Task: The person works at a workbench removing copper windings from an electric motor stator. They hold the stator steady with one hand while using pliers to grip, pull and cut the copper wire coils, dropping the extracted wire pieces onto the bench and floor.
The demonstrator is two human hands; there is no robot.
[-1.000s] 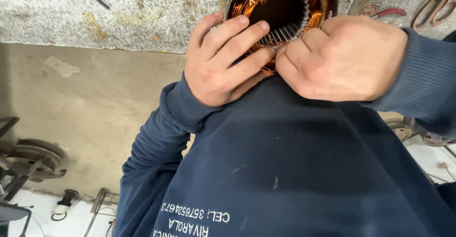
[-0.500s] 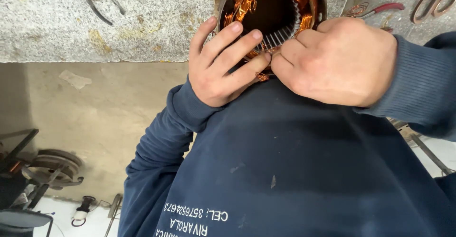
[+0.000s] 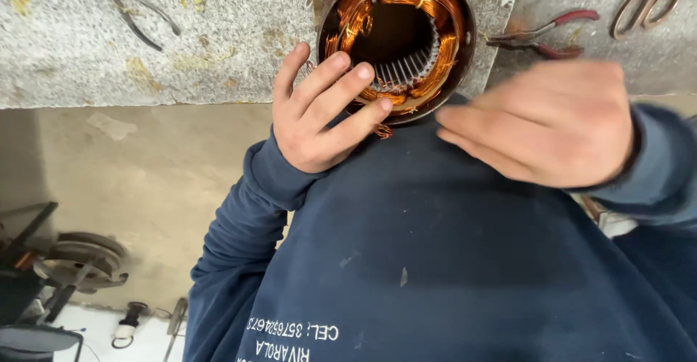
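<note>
Round steel motor stator with copper windings (image 3: 396, 42) sits top centre on the grey stone bench (image 3: 145, 42). Left hand (image 3: 323, 111) presses spread fingers on the lower coil; right hand (image 3: 544, 122), blurred, hovers empty, fingers loosely together. Step: coil dressing, judged. Next needs a steady regrip.

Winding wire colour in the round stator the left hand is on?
Bright copper-orange windings around a grey slotted core in the stator, under the left hand. Head view, the only one.
</note>
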